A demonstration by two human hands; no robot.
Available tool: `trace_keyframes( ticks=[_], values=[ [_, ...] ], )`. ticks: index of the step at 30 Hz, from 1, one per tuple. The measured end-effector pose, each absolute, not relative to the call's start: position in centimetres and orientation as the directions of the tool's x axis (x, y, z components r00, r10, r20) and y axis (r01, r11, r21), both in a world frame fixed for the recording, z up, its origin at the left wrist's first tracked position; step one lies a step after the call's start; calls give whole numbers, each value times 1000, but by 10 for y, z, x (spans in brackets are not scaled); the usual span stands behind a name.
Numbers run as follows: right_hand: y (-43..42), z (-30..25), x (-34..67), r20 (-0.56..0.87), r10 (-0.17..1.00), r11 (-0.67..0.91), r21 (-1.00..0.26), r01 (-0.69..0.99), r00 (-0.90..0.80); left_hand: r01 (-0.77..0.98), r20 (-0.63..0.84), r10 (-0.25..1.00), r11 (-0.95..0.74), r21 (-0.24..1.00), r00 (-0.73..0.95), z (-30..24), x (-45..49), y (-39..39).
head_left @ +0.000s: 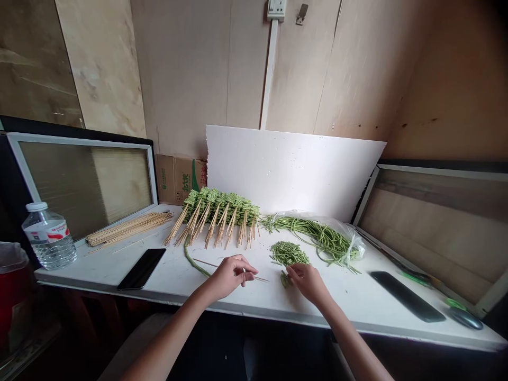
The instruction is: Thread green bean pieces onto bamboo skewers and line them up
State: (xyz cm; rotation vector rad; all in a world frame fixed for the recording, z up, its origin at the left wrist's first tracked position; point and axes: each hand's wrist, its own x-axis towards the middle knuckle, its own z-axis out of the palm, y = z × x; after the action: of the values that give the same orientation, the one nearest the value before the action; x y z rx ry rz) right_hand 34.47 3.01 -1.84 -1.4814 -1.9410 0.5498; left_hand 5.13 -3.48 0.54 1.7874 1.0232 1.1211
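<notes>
My left hand (234, 275) is closed on a thin wooden skewer (260, 279), its tip pointing right and its other end running left over the table. Pinched together, the fingers of my right hand (307, 280) are at a few short cut pieces of long green bean (284, 279); part of the grip is hidden. Just behind that hand lies a loose pile of cut bean pieces (289, 253). A long whole bean (192, 259) curves along the table left of my left hand. Farther back, skewers loaded with bean pieces (222, 203) are stacked, their bare ends toward me.
A bundle of bare skewers (129, 228), a black phone (142, 269) and a water bottle (50, 235) are at the left. Whole long beans (317, 233) lie in a plastic bag behind right. A dark flat object (408, 296) and a computer mouse (466, 317) sit at the right edge.
</notes>
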Motion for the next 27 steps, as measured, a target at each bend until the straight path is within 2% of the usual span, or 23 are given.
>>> trace_keyframes(
  ticks=[9,12,14,17,19,24,27],
  values=[
    [29,-20,345,254,950,296,-544,785,-182,187,248,931,-302,935,268,1,55,-36],
    [23,-14,340,327,920,356,-461,813,-217,175,224,938,-275,945,263,-3,55,-35],
    [14,-7,331,386,875,461,-480,747,-293,163,216,939,-265,950,268,-5,56,-35],
    [-8,3,312,385,794,600,-618,507,-470,155,214,934,-265,952,285,-7,57,-34],
    [-23,6,298,415,736,654,-641,402,-535,156,215,932,-268,951,291,-7,59,-34],
    [-41,-2,274,577,632,772,-530,351,-518,167,187,933,-246,955,307,-1,58,-37],
    [-37,-7,274,643,626,780,-528,337,-441,284,132,931,-236,929,342,5,53,-41]
  ],
)
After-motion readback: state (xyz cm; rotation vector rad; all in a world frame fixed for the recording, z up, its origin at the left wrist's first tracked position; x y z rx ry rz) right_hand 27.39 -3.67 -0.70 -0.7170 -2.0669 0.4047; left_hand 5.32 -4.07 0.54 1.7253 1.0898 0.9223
